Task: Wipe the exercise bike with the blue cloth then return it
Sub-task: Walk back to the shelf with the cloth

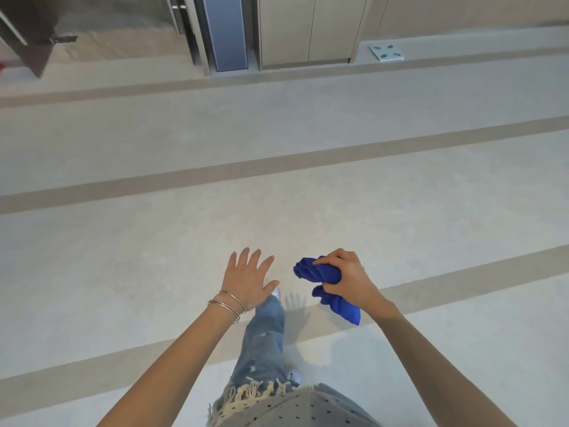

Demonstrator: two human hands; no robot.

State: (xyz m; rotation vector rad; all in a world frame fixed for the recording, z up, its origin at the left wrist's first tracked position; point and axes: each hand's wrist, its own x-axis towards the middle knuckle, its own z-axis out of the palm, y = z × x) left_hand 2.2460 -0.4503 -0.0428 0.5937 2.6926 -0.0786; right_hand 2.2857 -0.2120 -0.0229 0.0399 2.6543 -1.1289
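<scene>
My right hand [348, 277] is closed around a bunched blue cloth [323, 280], whose loose end hangs down below my fist. My left hand [248, 277] is held out beside it, palm down with fingers spread, holding nothing; two thin bangles sit on that wrist. Both hands hover above the floor in front of my body. One jeans-clad leg is stepped forward beneath them. No exercise bike is in view.
Pale floor [277, 186] with tan stripes stretches ahead. At the far wall stand beige cabinet panels [304, 29], a tall grey-blue unit [226, 35] and a dark open door [27, 32] at the left. A white bathroom scale [386, 53] lies at the back right.
</scene>
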